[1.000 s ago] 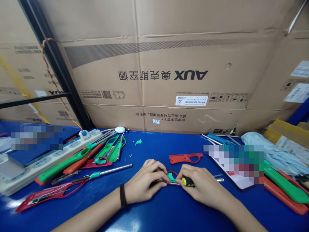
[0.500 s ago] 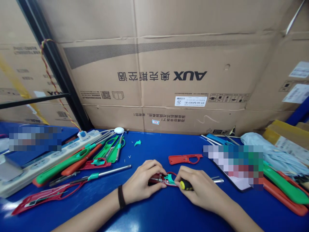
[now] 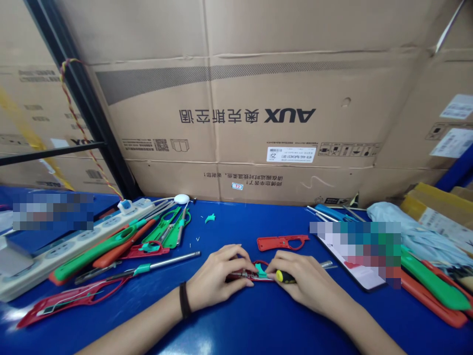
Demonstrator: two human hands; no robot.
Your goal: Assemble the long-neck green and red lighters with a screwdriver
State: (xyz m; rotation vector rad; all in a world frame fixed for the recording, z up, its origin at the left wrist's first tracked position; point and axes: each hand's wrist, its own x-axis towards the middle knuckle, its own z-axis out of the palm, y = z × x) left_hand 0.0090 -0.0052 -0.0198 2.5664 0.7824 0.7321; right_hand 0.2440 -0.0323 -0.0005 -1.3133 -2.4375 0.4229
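Centrally, red casing (image 3: 242,274) between left grip (image 3: 214,276), narrow around its end, and right grip (image 3: 306,277), snug around yellow handle (image 3: 284,276).

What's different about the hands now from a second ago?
Only a little. The left hand has opened its thumb and fingers wider, so more of the red case shows between them. Nothing was visibly picked up or let go. The right hand still holds the yellow-and-black tool, and the loose red piece stayed behind the hands.

A carton (image 3: 236,84) with upside-down lettering stands behind the blue table (image 3: 229,323); a white power strip (image 3: 78,240) lies at left
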